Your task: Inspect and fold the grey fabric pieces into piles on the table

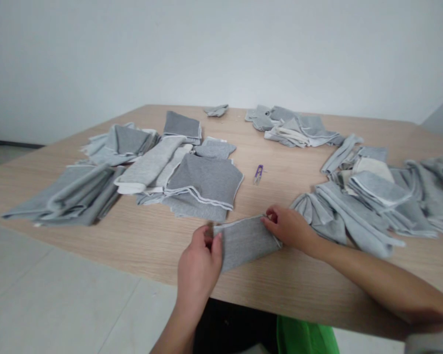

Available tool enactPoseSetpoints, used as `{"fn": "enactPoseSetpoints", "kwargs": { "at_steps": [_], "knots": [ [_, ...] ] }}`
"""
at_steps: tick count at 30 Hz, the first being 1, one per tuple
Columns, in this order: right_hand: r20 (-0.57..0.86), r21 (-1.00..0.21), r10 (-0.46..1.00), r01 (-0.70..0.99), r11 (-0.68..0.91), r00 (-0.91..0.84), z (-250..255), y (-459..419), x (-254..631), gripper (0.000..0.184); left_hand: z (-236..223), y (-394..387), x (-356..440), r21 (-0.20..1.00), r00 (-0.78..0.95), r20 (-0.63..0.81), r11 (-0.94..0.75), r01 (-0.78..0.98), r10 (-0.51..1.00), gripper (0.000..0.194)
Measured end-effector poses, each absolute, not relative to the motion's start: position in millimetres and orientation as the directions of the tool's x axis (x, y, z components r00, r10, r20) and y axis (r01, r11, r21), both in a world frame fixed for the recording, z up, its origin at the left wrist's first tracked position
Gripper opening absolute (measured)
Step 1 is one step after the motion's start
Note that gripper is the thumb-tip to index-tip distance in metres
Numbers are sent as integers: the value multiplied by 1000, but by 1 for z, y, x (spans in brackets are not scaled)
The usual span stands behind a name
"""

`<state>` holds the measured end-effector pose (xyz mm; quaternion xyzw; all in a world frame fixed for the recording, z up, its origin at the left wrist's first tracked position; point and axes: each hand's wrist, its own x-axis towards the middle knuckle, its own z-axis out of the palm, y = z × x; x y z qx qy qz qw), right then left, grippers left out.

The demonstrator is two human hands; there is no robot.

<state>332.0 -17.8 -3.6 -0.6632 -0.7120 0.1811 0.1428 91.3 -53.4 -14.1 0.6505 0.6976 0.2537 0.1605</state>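
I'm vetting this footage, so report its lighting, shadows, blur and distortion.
Head view: soft, diffuse light without harsh glare on the table; darker shading beneath the right forearm; fine detail soft on the held cloth and scissors; far-right cloths look stretched, probably wide-angle distortion.

On my feed, the left hand [199,263] and right hand [288,226] are bare, as are the forearms [362,275]. I see a pale, blurred sleeve [431,340] at lower right.

You have a bare strip of surface [280,189] between the cloth piles (mind the purple snips [258,174] lying in it)
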Motion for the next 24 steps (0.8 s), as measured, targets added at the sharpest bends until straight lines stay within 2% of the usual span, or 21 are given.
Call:
{"fn": "enactPoseSetpoints", "kwargs": {
  "at_steps": [3,6,8,10,12,14,16,18,21,24],
  "knots": [
    [2,-442,1000,897,27,-30,-5,-17,334,35,-17,-56,92,525,-104,216,-26,850,971,37],
    [120,-423,992,903,76,-27,1,-22,337,37,-22,-63,91,508,-58,398,-167,845,916,30],
    [225,-391,966,896,212,-131,7,-31,335,29,-23,-70,91,458,38,520,-317,830,853,23],
    [317,-318,897,857,405,-307,11,-43,331,22,-23,-77,92,393,154,592,-449,803,791,18],
    [358,-225,791,777,588,-495,11,-55,323,22,-23,-83,93,339,268,589,-534,775,763,17],
    [326,-161,712,706,690,-622,5,-65,316,29,-24,-87,95,283,382,528,-581,763,759,20],
    [243,-142,695,684,715,-676,-4,-69,310,41,-26,-89,97,220,465,459,-604,766,757,23],
    [181,-130,711,700,702,-679,-12,-68,309,44,-28,-89,97,172,501,438,-616,768,747,25],
    [189,-67,695,697,714,-694,-18,-60,311,34,-29,-91,97,161,521,456,-643,749,722,26],
    [231,20,635,656,755,-737,-17,-55,311,33,-26,-95,98,190,553,473,-693,696,686,26]
  ]
}}
